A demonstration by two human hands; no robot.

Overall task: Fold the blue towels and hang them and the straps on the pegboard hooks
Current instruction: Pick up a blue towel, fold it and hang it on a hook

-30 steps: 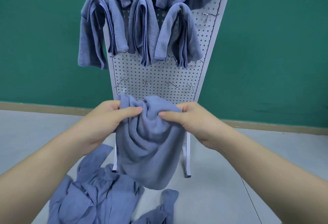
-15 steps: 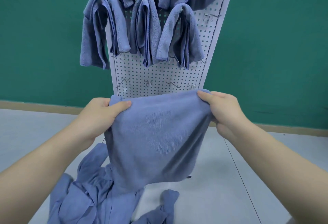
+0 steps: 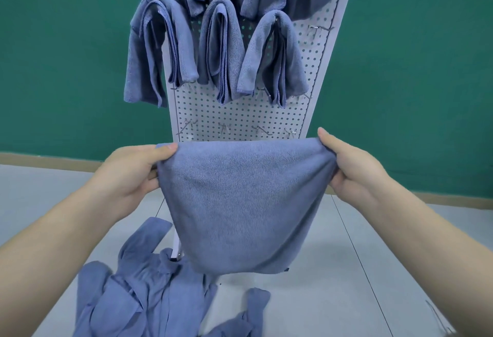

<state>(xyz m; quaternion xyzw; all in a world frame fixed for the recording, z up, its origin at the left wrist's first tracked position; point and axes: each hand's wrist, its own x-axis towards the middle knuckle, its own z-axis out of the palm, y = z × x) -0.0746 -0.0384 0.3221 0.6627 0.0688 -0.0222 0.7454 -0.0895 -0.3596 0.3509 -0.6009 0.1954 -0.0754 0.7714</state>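
Held towel: a blue terry-cloth towel (image 3: pixel 245 203) hangs doubled at mid-frame, top edge stretched flat, in front of the white perforated pegboard stand (image 3: pixel 240 115).
Left hand: the left hand (image 3: pixel 133 174) pinches the towel's upper left corner, thumb on top.
Right hand: the right hand (image 3: pixel 352 168) grips the upper right corner, fingers curled around it.
Hung towels: three folded blue towels (image 3: pixel 221 51) drape over hooks in the upper part of the frame, with more above them.
Bare hooks: a row of small metal hooks (image 3: pixel 226 128) sits just above the held towel.
Floor pile: crumpled blue cloths (image 3: pixel 138 296) lie on the grey floor (image 3: pixel 360 270) at the lower left.
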